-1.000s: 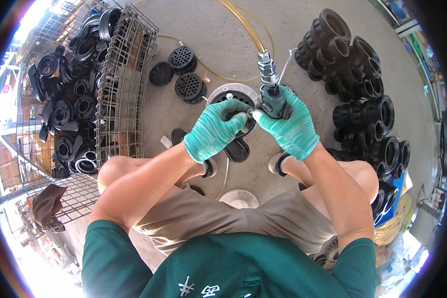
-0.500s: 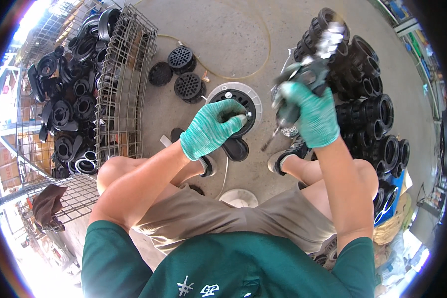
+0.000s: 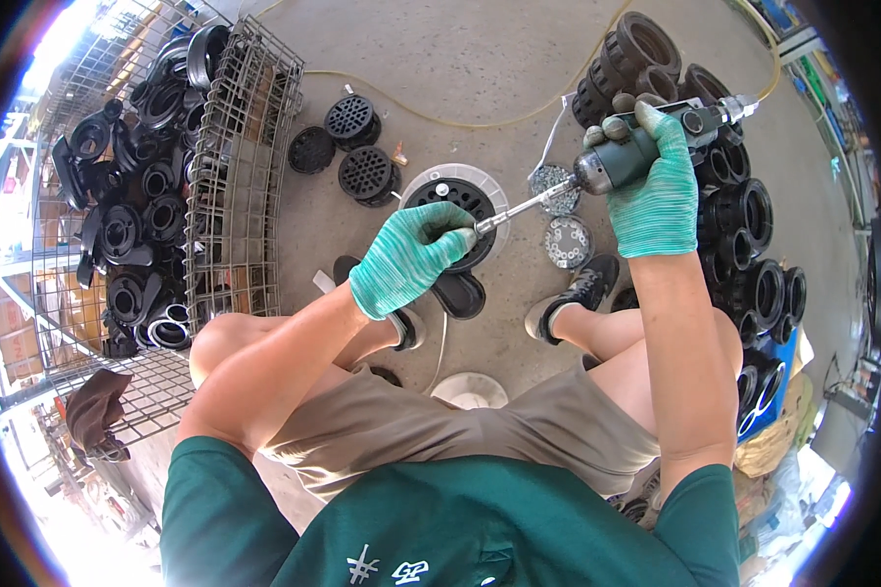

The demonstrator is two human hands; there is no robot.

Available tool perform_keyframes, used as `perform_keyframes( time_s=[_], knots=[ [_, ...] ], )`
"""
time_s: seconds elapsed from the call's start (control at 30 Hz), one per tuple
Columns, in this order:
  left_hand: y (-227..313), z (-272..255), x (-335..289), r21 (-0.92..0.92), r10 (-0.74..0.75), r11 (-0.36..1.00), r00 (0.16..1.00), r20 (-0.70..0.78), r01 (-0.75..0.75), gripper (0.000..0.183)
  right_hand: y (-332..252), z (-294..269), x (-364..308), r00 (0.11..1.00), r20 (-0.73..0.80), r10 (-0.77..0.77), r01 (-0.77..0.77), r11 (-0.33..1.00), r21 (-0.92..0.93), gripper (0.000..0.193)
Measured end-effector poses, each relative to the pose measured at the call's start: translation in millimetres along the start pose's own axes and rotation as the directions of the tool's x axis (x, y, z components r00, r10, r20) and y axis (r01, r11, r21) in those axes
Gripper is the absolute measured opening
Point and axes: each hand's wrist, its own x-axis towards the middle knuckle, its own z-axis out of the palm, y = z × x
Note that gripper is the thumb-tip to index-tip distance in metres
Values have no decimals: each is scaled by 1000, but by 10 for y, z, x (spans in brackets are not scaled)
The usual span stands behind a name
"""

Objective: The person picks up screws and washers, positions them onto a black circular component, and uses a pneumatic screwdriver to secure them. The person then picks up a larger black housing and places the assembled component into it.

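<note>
In my right hand (image 3: 659, 196), gloved in green, is a dark air screwdriver (image 3: 621, 162), with fingers and thumb wrapped round its body. Its long silver bit (image 3: 527, 209) points left and down to the fingertips of my left hand (image 3: 409, 252). The left thumb and forefinger pinch a small bolt at the bit's tip, mostly hidden now. Below that hand lies a round black slotted cover (image 3: 480, 203) on a pale ring-shaped base (image 3: 505, 191). Another silver bolt head (image 3: 441, 189) shows on the cover.
Two dishes of small metal hardware, one (image 3: 556, 182) behind the other (image 3: 569, 242), stand right of the base. Black perforated covers (image 3: 366, 172) lie left. A wire cage (image 3: 240, 166) holds black parts; black ribbed fittings (image 3: 754, 210) pile up right. A yellow hose (image 3: 460, 125) crosses the floor.
The screwdriver has swung from a blurred, downward tilt to point left, its bit now meeting my left fingertips. My right hand has shifted right; the left hardly moved.
</note>
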Motion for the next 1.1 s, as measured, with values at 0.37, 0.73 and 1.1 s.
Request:
perform_keyframes(
  time_s=[0.37, 0.73, 1.1],
  knots=[
    [-202, -24, 141, 194, 4, 981, 1000, -23, 1, 26, 96, -5, -55, 998, 57, 16, -10, 993, -116, 17],
    [-597, 97, 424, 707, 118, 700, 993, 17, -95, 28, 497, -45, -266, 961, 276, 1, 120, 899, -421, 33],
    [-517, 133, 482, 785, 57, 612, 995, 80, -98, 23, 521, -81, -319, 950, 311, 11, 125, 901, -416, 34]
  ],
)
